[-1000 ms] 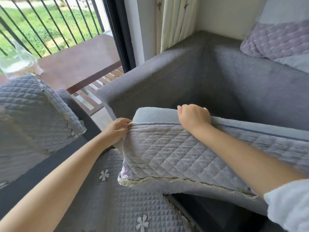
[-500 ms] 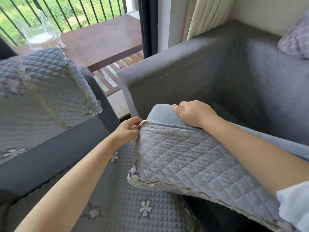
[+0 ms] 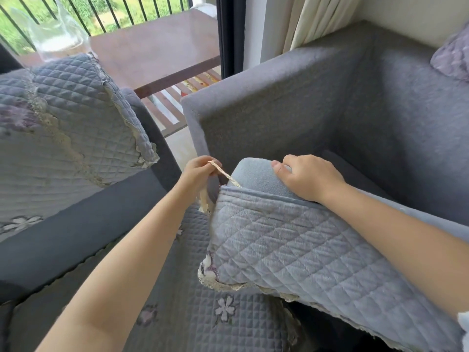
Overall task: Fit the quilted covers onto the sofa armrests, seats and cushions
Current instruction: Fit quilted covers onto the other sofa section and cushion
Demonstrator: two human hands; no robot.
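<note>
Where the view begins at far left, a quilted cover (image 3: pixel 76 118) with lace trim is draped over the armrest of a dark grey sofa (image 3: pixel 83 224), its embroidered flowers showing at the lower edge. Behind it stands a clear glass vessel (image 3: pixel 57 34), with a brown table (image 3: pixel 157 47) and black balcony railing (image 3: pixel 106 11) beyond. Lower centre: a seat cover (image 3: pixel 203 313) with fine square quilting and 2 flower motifs lies flat.

Left hand (image 3: pixel 196 174): fingers curled, pinching a cream lace tie (image 3: pixel 223 174) that runs taut from the hand to the corner of the cover being fitted; a second strip of lace hangs below the hand.

Centre to right: a blue-grey cushion (image 3: pixel 256 176) held tilted, its upper corner bare. The quilted cushion cover (image 3: pixel 291 247), diamond-stitched with a lace hem and a purple flower at its lower left corner, lies over the near face of the cushion, top edge just short of the cushion's top.

Right hand (image 3: pixel 308 177): fingers curled over the cushion's top edge, thumb forward on the bare fabric, gripping the cushion just above the cover's top edge.

Behind: a bare grey sofa frame (image 3: pixel 304 102), cream curtain (image 3: pixel 317 19), a purple pillow (image 3: pixel 454 57) at far right
</note>
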